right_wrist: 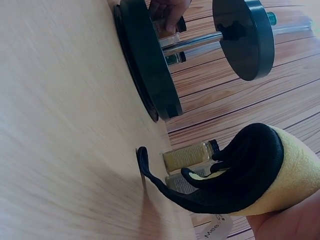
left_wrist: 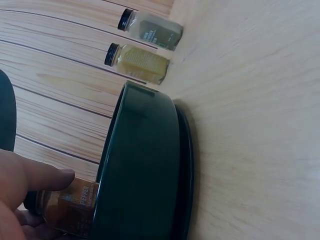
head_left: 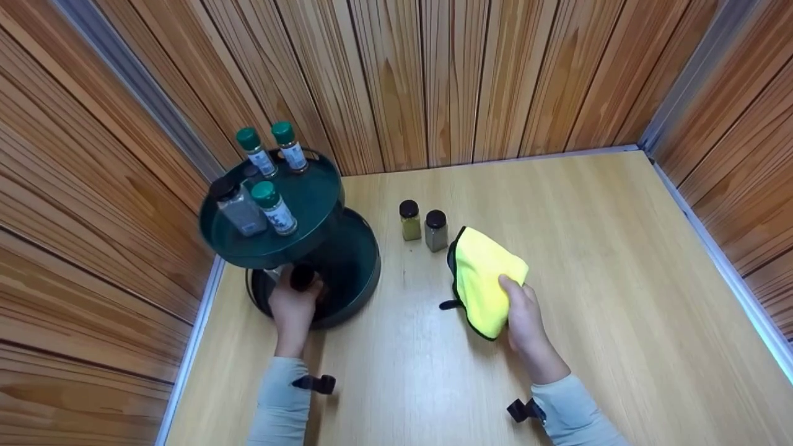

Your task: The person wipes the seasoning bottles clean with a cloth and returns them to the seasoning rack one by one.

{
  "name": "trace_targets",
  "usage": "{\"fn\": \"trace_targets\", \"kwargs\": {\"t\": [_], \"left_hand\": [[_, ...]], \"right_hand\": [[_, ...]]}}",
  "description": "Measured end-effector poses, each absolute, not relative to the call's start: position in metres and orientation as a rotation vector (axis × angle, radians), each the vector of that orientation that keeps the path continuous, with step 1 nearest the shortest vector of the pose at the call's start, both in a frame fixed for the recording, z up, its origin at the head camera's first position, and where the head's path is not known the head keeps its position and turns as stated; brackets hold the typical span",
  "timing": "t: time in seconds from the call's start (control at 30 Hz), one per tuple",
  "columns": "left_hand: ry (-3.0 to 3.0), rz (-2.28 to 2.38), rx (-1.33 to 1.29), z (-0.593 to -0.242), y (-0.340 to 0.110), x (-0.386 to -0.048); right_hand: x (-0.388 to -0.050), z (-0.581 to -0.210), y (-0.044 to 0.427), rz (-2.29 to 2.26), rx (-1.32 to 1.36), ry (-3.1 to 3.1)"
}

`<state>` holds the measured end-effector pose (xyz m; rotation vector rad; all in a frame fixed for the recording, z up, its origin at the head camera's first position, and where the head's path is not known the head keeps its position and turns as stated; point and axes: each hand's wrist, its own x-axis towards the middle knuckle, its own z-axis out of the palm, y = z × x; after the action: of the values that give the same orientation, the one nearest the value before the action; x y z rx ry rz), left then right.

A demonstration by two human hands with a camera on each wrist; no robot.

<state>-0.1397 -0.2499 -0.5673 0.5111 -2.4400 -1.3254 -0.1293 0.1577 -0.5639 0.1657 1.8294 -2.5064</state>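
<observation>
My left hand (head_left: 293, 308) grips a black-capped jar of orange-brown spice (left_wrist: 75, 206), labelled pepper, at the lower tier (head_left: 362, 272) of a dark green two-tier rack. In the right wrist view the left hand (right_wrist: 170, 11) holds that jar inside the tier's rim. My right hand (head_left: 526, 316) holds a folded yellow cloth (head_left: 486, 279) with black edging above the table, thumb on top. Just left of the cloth, two black-capped jars stand side by side, one yellow-green (head_left: 411, 224) and one grey (head_left: 436, 234).
On the upper tier (head_left: 310, 207) stand several green-capped bottles (head_left: 279, 214) and a larger black-capped jar (head_left: 238, 207). Another small jar (right_wrist: 175, 58) is in the lower tier near the metal post (right_wrist: 195, 43). Wood-panelled walls (head_left: 446, 80) border the table (head_left: 619, 279) behind and at both sides.
</observation>
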Motion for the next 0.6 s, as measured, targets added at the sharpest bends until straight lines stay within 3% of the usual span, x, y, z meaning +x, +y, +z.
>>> {"fn": "trace_targets", "kwargs": {"t": [0.33,0.6], "left_hand": [[-2.442,-1.395,0.558,-0.561,-0.247,-0.135],[-2.372,-1.138,0.505,-0.538,-0.234,-0.131]], "right_hand": [[-0.128,-0.566,0.157,-2.516,0.206,1.822],[-0.128,-0.563,0.159,-2.501,0.221,1.837]]}}
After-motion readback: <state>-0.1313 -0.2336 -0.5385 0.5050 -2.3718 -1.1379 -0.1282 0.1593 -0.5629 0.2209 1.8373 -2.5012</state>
